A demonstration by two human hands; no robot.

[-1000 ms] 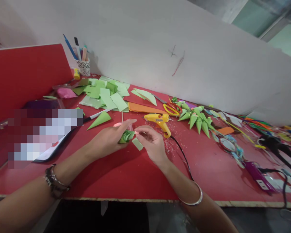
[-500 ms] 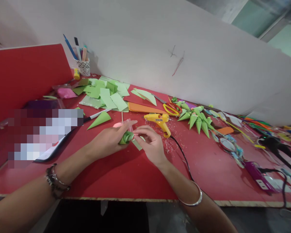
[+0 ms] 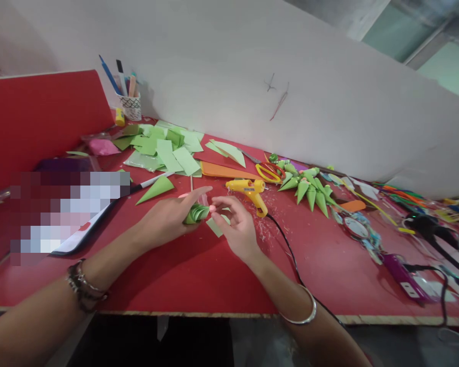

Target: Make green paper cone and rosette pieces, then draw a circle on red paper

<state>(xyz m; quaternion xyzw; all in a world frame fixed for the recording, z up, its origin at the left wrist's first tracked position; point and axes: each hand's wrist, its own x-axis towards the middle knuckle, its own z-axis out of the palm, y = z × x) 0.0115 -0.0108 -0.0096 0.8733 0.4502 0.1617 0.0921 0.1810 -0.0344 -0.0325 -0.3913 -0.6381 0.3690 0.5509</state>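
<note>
Low over the table, my left hand (image 3: 168,214) is closed around a bundle of green paper cones (image 3: 197,213), layered one inside another. A small pink ball (image 3: 212,208) shows at the bundle's right end. Just right of it is my right hand (image 3: 237,221), its thumb and fingers curved and apart with nothing visibly gripped. Whether a fingertip still touches the ball I cannot tell. A pale green paper piece (image 3: 216,225) lies partly under my right hand. Left of the bundle, a single green paper cone (image 3: 156,189) rests on the table.
A yellow glue gun (image 3: 248,191) lies beyond my right hand, its black cord (image 3: 286,244) running to the front edge. Behind are green paper pieces (image 3: 172,153), scissors (image 3: 268,172) and a green cone cluster (image 3: 308,188). A purple power strip (image 3: 407,278) sits right.
My right thumb and fingers have parted from their pinch at the bundle's end, and the pink ball now shows. My left hand keeps its hold with little movement.
</note>
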